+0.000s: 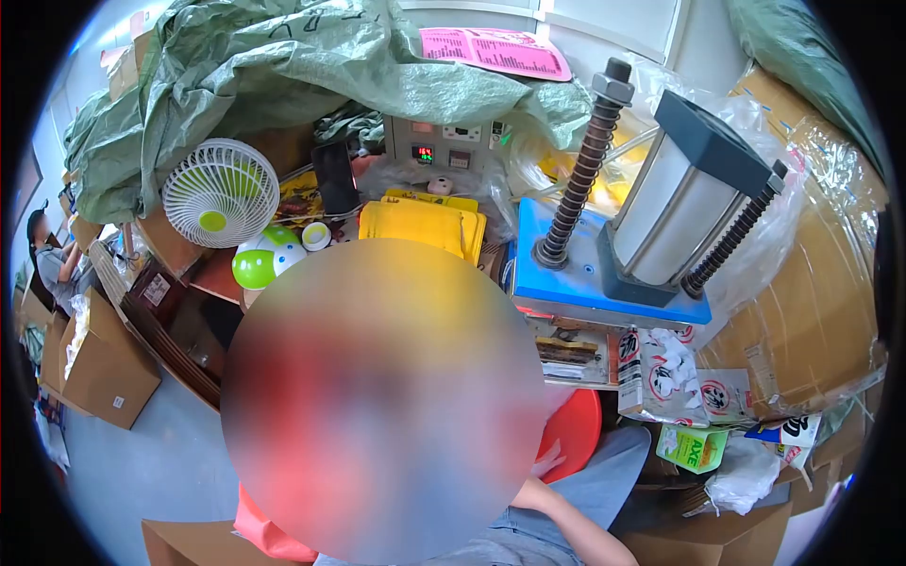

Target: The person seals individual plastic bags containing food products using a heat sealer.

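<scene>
A large round blur covers the middle of the head view and hides most of the area in front of my body. My right hand point(536, 492) shows only at the wrist and its edge, close to a red basin point(578, 436) beside my leg. Its fingers are lost behind the blur, so what it holds cannot be made out. No part of my left hand can be seen. Just above the blur lies a yellow plastic tray point(415, 224). To its right stands a press with a blue plate point(566, 247) and a metal cylinder point(661, 212).
A white fan point(222, 192), a green-and-white round object point(268, 258) and a phone point(335, 177) sit at the left. Behind is a control box point(444, 141) with a red display. Cardboard boxes point(802, 302) crowd the right. Another person point(58, 259) sits far left.
</scene>
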Available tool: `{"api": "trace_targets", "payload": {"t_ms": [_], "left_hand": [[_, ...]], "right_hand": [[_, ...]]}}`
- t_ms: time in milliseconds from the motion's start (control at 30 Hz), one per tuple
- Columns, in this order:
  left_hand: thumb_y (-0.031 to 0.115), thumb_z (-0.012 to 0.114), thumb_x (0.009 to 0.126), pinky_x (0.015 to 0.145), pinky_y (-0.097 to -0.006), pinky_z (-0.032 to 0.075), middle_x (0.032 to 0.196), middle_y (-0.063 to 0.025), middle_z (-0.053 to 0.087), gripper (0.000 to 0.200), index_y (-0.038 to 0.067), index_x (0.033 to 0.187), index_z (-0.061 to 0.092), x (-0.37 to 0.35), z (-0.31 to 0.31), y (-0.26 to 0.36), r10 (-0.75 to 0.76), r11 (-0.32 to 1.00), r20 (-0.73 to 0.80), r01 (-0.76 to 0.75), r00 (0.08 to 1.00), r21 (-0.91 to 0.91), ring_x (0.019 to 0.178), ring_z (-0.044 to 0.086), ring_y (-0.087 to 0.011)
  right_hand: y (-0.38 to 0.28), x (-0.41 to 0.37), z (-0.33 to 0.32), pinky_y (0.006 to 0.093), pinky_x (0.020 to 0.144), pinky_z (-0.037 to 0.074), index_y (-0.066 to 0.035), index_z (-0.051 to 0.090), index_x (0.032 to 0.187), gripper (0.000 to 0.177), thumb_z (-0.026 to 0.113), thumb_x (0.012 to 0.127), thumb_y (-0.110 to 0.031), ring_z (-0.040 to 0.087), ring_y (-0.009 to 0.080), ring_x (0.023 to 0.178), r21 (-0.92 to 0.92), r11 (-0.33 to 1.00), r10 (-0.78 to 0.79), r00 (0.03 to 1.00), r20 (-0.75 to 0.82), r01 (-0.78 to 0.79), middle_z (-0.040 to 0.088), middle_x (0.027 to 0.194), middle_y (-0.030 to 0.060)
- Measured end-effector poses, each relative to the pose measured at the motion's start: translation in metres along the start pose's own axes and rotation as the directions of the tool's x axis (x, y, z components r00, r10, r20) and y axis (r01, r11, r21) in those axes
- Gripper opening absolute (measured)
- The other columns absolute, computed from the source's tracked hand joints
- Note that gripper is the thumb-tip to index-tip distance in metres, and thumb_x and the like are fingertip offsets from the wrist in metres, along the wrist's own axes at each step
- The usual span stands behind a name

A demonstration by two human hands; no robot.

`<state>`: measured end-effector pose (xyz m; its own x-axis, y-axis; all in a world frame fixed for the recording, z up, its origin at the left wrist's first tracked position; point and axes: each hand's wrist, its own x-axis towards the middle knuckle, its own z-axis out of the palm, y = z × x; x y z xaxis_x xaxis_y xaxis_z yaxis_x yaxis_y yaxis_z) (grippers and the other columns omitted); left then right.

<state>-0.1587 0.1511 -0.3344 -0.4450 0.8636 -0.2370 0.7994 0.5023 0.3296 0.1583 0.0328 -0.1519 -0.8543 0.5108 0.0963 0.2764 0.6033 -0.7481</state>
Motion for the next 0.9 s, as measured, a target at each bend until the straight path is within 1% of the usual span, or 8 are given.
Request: {"api": "trace_targets", "payload": {"t_ms": [100, 233, 500, 633, 700, 733, 833, 900], "left_hand": [[0.018, 0.059, 0.085, 0.084, -0.0477, 0.057, 0.104, -0.0158, 0.072, 0.026, 0.007, 0.106, 0.07, 0.01, 0.027, -0.012, -0.067, 0.994, -0.123, 0.076, 0.99, 0.074, 0.098, 0.07, -0.0334], [0.016, 0.056, 0.088, 0.082, -0.0465, 0.058, 0.104, -0.0162, 0.072, 0.023, 0.006, 0.102, 0.071, -0.003, -0.004, -0.005, -0.023, 0.995, 0.022, 0.021, 0.999, 0.098, 0.096, 0.071, -0.0328], [0.008, 0.058, 0.08, 0.063, -0.0449, 0.059, 0.079, -0.0147, 0.071, 0.012, 0.008, 0.084, 0.069, -0.059, -0.074, -0.004, 0.335, 0.924, -0.126, -0.299, 0.934, 0.241, 0.073, 0.072, -0.0319], [0.007, 0.061, 0.078, 0.061, -0.0441, 0.055, 0.075, -0.0169, 0.067, 0.011, 0.005, 0.088, 0.066, -0.136, -0.125, 0.013, 0.633, 0.765, -0.186, -0.643, 0.751, 0.008, 0.069, 0.067, -0.0348], [0.013, 0.063, 0.085, 0.063, -0.0423, 0.055, 0.078, -0.0193, 0.067, 0.013, 0.005, 0.094, 0.068, -0.159, -0.129, 0.017, 0.687, 0.716, -0.101, -0.694, 0.719, -0.076, 0.069, 0.067, -0.0352], [0.013, 0.063, 0.085, 0.063, -0.0423, 0.055, 0.078, -0.0193, 0.067, 0.013, 0.005, 0.094, 0.068, -0.162, -0.133, 0.019, 0.691, 0.713, -0.098, -0.697, 0.717, -0.071, 0.069, 0.067, -0.0352], [0.024, 0.064, 0.093, 0.065, -0.0363, 0.055, 0.08, -0.0157, 0.07, 0.024, 0.001, 0.1, 0.067, -0.159, -0.141, 0.022, 0.658, 0.7, 0.005, -0.609, 0.753, -0.374, 0.069, 0.069, -0.0285], [0.035, 0.063, 0.097, 0.068, -0.0295, 0.054, 0.085, -0.0087, 0.071, 0.038, -0.002, 0.105, 0.065, -0.139, -0.122, 0.018, 0.471, 0.425, 0.032, -0.195, 0.882, -0.884, 0.075, 0.068, -0.0169]], "right_hand": [[0.008, -0.001, 0.002, 0.0411, 0.082, 0.051, -0.005, 0.066, 0.112, 0.024, 0.06, 0.094, -0.019, 0.065, 0.0316, 0.094, 0.029, 0.999, 0.015, 1.0, 0.004, -0.015, 0.067, 0.101, 0.0124], [0.005, 0.005, 0.0, 0.0413, 0.082, 0.051, -0.005, 0.067, 0.112, 0.024, 0.059, 0.095, -0.02, 0.065, 0.0316, 0.094, 0.031, 0.999, 0.037, 0.999, 0.017, -0.037, 0.068, 0.102, 0.0124], [0.02, 0.042, 0.0, 0.044, 0.085, 0.05, -0.007, 0.061, 0.121, 0.029, 0.058, 0.094, -0.018, 0.062, 0.0361, 0.102, -0.042, 0.991, 0.12, 0.985, -0.122, -0.126, 0.065, 0.113, 0.0162], [0.021, 0.104, -0.002, 0.044, 0.097, 0.047, -0.008, 0.056, 0.128, 0.038, 0.057, 0.091, -0.013, 0.059, 0.0346, 0.114, -0.261, 0.959, 0.02, 0.944, -0.33, -0.111, 0.063, 0.12, 0.0164], [0.038, 0.125, 0.003, 0.0445, 0.105, 0.042, -0.006, 0.061, 0.119, 0.032, 0.055, 0.088, -0.012, 0.057, 0.0319, 0.116, -0.586, 0.8, -0.341, 0.904, -0.26, 0.133, 0.065, 0.114, 0.0142], [0.052, 0.127, 0.01, 0.0445, 0.105, 0.042, -0.006, 0.061, 0.119, 0.032, 0.055, 0.088, -0.012, 0.057, 0.0319, 0.116, -0.584, 0.801, -0.34, 0.902, -0.266, 0.13, 0.065, 0.114, 0.0142], [0.074, 0.116, 0.022, 0.0458, 0.108, 0.041, -0.006, 0.064, 0.107, 0.023, 0.054, 0.087, -0.013, 0.06, 0.0304, 0.11, -0.595, 0.757, -0.377, 0.924, -0.062, 0.269, 0.067, 0.106, 0.0106], [0.07, 0.085, 0.018, 0.0427, 0.104, 0.044, -0.006, 0.066, 0.097, 0.018, 0.057, 0.085, -0.016, 0.062, 0.0264, 0.103, -0.587, 0.732, -0.393, 0.918, 0.052, 0.347, 0.066, 0.096, 0.007]]}}
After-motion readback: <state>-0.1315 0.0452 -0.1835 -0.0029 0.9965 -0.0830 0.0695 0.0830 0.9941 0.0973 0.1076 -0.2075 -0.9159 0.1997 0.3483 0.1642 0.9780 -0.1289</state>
